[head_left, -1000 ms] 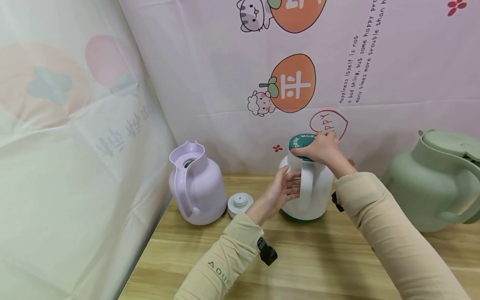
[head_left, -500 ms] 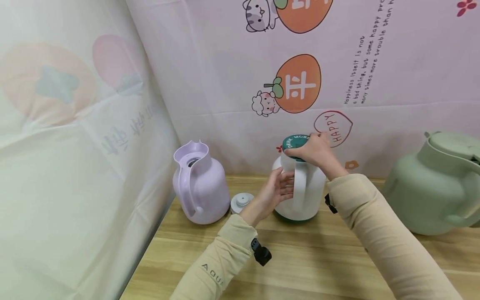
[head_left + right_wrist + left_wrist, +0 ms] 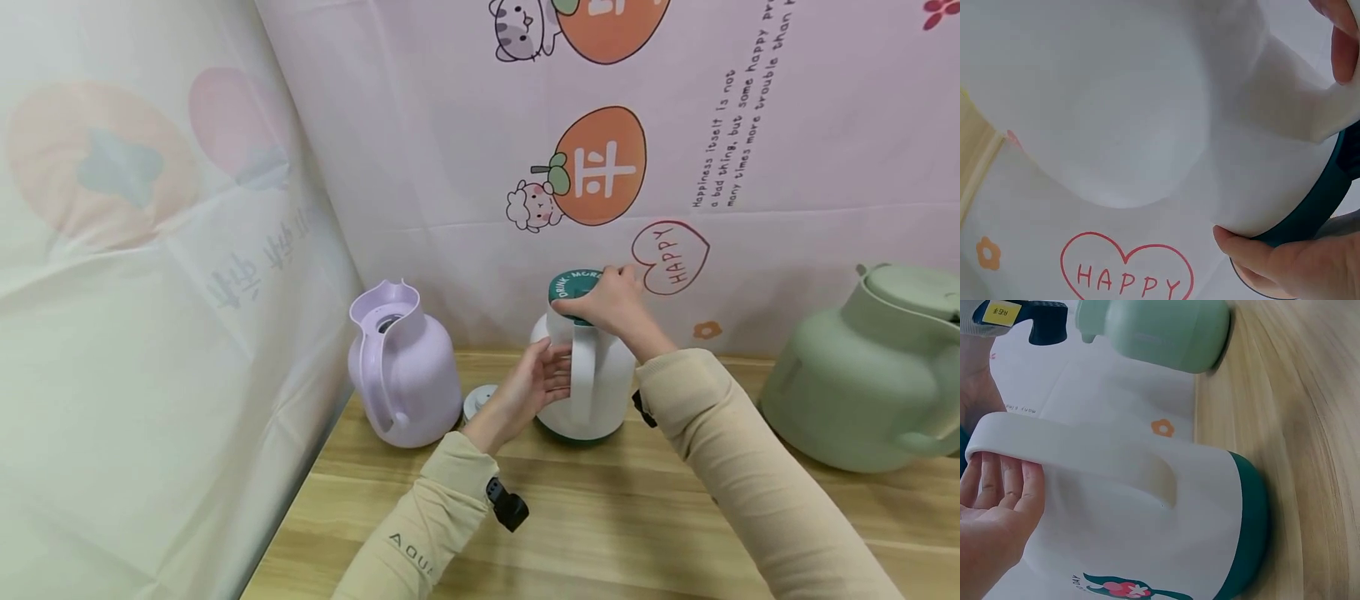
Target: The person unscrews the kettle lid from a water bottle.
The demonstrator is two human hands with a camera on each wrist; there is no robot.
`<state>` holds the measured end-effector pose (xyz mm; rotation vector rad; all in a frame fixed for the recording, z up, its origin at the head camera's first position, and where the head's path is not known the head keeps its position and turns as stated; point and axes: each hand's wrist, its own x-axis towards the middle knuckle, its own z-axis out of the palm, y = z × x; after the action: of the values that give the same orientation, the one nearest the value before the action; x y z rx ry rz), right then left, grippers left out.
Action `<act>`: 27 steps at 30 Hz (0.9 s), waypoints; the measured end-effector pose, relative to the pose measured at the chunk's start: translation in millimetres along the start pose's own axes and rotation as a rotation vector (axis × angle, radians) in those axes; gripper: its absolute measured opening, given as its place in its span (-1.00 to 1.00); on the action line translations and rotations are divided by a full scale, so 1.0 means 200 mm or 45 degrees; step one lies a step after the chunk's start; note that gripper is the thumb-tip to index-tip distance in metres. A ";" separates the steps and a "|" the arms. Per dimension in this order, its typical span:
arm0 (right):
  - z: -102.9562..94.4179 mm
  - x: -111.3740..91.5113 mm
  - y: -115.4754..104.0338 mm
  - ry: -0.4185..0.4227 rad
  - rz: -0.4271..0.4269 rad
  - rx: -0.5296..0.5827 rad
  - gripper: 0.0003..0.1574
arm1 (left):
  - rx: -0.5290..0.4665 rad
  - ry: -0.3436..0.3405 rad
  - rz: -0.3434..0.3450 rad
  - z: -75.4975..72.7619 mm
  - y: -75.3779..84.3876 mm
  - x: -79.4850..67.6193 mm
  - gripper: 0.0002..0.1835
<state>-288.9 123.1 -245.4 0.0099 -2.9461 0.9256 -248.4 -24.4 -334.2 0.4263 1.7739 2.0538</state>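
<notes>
In the head view a white vacuum jug (image 3: 553, 360) with a green base and green lid (image 3: 567, 286) stands upright on the wooden table, its handle (image 3: 582, 375) facing the person. My right hand (image 3: 611, 302) grips the lid from above, thumb on the near side and fingers over the far right edge. My left hand (image 3: 528, 385) lies against the jug's left side, fingers fairly straight and reaching to the handle. In the left wrist view, those fingertips (image 3: 1030, 481) meet the handle's side, partly hidden behind it.
A lilac jug (image 3: 420, 375) without its lid stands at the left, near the side cloth. Beside it a round pale stopper (image 3: 476, 397) is partly covered by the left forearm. A large green jug (image 3: 855, 392) stands at the right. A printed cloth (image 3: 450, 167) hangs behind.
The white jug and both hands have shifted left, closer to the lilac jug, while the right hand keeps its grip on the lid. The stopper is now more covered by the left arm.
</notes>
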 end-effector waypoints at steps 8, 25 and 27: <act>-0.03 -0.01 -0.02 -0.097 -0.002 -0.058 0.28 | -0.067 0.012 -0.012 -0.01 0.01 0.00 -0.45; -0.10 0.00 -0.05 -0.241 -0.034 -0.200 0.11 | 0.286 0.155 -0.026 0.03 0.05 0.03 -0.64; -0.11 0.00 -0.05 -0.264 -0.048 -0.217 0.10 | 0.291 0.163 -0.022 0.03 0.05 0.03 -0.65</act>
<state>-287.7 127.0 -222.3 0.1628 -3.1930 0.7050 -251.5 -16.8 -323.7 0.3485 2.0915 1.9118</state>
